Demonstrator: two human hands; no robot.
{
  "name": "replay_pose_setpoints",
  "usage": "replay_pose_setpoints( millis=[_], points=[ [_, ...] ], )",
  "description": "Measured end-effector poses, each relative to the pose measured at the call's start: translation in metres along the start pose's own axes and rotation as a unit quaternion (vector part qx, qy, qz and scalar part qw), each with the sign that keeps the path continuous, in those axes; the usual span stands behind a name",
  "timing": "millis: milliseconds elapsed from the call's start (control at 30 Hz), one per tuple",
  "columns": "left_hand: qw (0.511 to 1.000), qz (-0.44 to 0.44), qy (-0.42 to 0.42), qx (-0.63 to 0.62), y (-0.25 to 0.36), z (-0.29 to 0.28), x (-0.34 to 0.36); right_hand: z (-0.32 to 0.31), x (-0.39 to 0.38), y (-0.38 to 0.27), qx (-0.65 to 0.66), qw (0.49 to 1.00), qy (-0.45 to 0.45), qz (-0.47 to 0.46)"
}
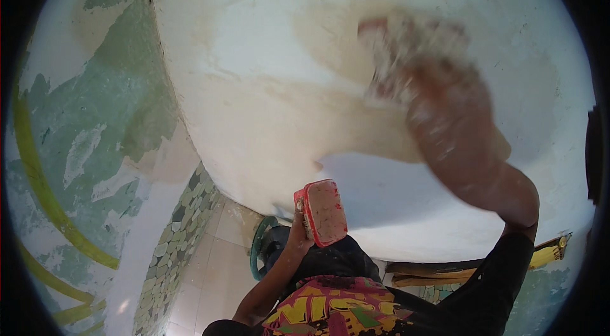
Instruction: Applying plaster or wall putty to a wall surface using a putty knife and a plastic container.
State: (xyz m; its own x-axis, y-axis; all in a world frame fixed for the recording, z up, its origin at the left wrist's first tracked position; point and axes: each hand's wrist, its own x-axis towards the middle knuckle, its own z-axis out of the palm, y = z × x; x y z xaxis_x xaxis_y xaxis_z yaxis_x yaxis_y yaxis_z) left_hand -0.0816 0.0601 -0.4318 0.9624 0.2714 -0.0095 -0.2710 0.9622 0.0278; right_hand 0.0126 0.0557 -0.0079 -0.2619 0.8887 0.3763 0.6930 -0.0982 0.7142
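Observation:
Low in front of my body, my left hand [300, 228] is closed around the side of a red rectangular tub [328, 212]. The tub holds a brownish, smooth-looking material. Up at the right, my right hand [441, 85] is smeared by motion and marked with pale residue. It grips a crumpled, pale rag [413, 34] with reddish patches, held at the wall [248, 120]. Around the rag the off-white wall shows darker beige, damp-looking patches. The fingers of that hand are mostly hidden by the blur and the rag.
At the left, another wall [121, 126] has patchy green and white paint, with a pebble-mosaic band [168, 234] below. A green round rim [259, 247] stands on the tiled floor [213, 266] beside my legs. A yellow-brown wooden-looking edge [549, 253] is at the lower right.

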Motion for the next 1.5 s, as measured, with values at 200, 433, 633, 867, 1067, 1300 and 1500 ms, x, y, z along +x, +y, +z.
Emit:
replay_pose_setpoints(
  millis=[200,433,633,867,1067,1300,1500],
  points=[
    [1.000,0.000,-0.006,0.015,0.001,0.009,0.004,0.032,0.008,0.021,-0.070,0.994,0.086,-0.020],
    [0.998,0.021,0.023,0.053,0.000,0.009,0.006,0.011,0.019,-0.032,0.010,0.954,-0.271,-0.127],
    [0.996,0.027,0.028,0.077,-0.006,0.012,0.012,0.027,0.057,0.036,0.041,0.993,-0.001,-0.112],
    [0.993,0.045,0.039,0.105,-0.004,0.010,0.008,-0.006,0.008,-0.010,-0.195,0.915,-0.278,-0.219],
    [0.989,0.050,0.043,0.130,-0.007,0.013,0.017,0.039,0.025,0.017,0.007,0.982,0.016,-0.188],
    [0.983,0.054,0.069,0.161,-0.007,0.008,0.008,0.027,0.015,0.000,-0.269,0.931,-0.172,-0.179],
    [0.980,0.079,0.095,0.158,-0.008,0.018,-0.003,0.012,0.039,0.035,-0.040,0.993,0.048,-0.105]
  ],
)
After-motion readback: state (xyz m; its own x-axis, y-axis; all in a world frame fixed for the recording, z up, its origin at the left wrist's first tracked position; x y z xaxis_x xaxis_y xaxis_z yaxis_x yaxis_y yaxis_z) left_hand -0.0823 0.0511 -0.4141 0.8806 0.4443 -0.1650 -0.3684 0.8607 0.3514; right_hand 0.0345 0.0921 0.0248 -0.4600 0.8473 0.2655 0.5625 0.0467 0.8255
